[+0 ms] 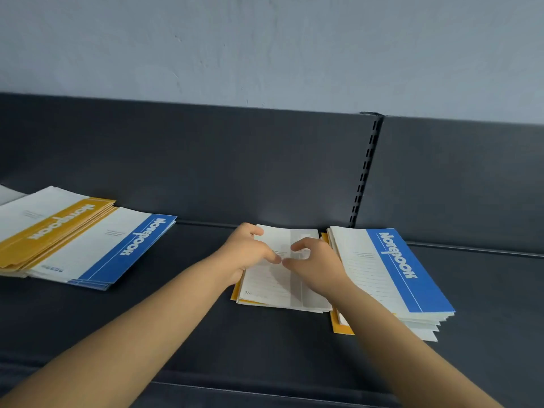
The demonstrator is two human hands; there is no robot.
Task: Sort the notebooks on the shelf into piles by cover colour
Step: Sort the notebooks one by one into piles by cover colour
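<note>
The top notebook (pixel 270 287) lies lengthwise near-to-far; the left hand (pixel 247 251) grips its left edge; the right hand (pixel 318 266) rests on top, hold unclear.

pale blue-grey plaster wall (pixel 265 39) up top, uneven, scuffed. below it a dark grey back panel (pixel 176 157), matt. black slotted upright (pixel 365 172) splits the panel right of centre, running top edge to base, slightly tilted in view.

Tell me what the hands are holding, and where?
The left hand grips the grey-striped notebook by its left edge. The right hand rests curled fingers on its cover; a pinch cannot be told.
</note>
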